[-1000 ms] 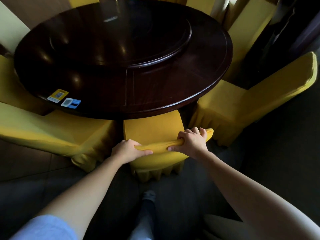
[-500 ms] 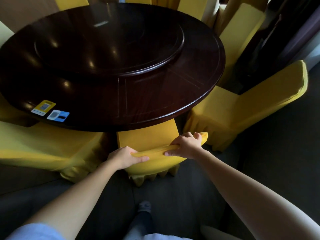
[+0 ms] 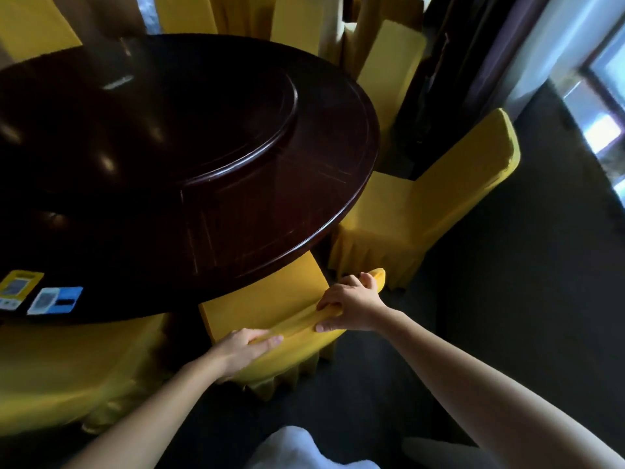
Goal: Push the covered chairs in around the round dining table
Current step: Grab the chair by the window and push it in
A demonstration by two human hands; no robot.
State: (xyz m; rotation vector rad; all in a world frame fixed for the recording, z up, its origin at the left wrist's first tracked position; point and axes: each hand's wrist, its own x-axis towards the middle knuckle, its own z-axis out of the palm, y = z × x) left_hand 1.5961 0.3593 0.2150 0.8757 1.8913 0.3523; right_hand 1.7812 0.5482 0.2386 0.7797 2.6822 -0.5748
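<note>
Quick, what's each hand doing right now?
Left hand: gripping the top of the yellow fabric-covered chair back.
Right hand: gripping the same chair back.

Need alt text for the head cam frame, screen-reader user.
The left hand and right hand grip the top edge of a yellow-covered chair tucked partly under a dark round table. A second covered chair stands to its right, less tucked in; two stickers sit on the tabletop.

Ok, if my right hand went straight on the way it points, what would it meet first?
Probably the round table's rim, just beyond the chair back that the right hand grips; depth is unclear.
</note>
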